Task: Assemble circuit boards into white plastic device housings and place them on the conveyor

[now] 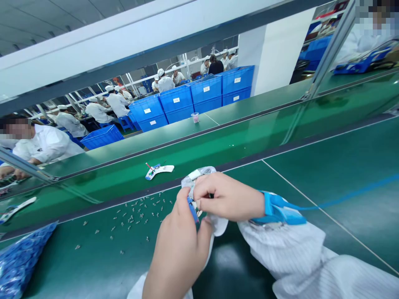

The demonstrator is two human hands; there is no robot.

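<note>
**Hands and held items.** Left hand [177,249], closed, raised just above the near edge of the green surface [327,187]. Right hand [229,197], fingers curled inward, brought together with the left around a clear plastic bag [199,176] bearing a white label [195,174]. Small blue part [192,209] pinched between both hands, its exact form partly hidden by the fingers.

**Loose items.** Many small metal parts [137,214], scattered just left of the hands, toward the far edge of the surface; none seen gathered or sorted. Contents of the bag too hidden to count, so amount already taken out or remaining not determinable.

**Nearby.** White curved plastic piece [158,171], carrying a thin red-tipped item, beyond the scattered parts. Blue patterned bag [18,265] at the left corner of the surface. Blue wrist strap [277,209] around the right wrist, with a blue cord [343,199] running off to the right.

**Background.** Stacked blue plastic crates [176,101] and co-workers in white coats and caps [118,104], well beyond the surface.
</note>
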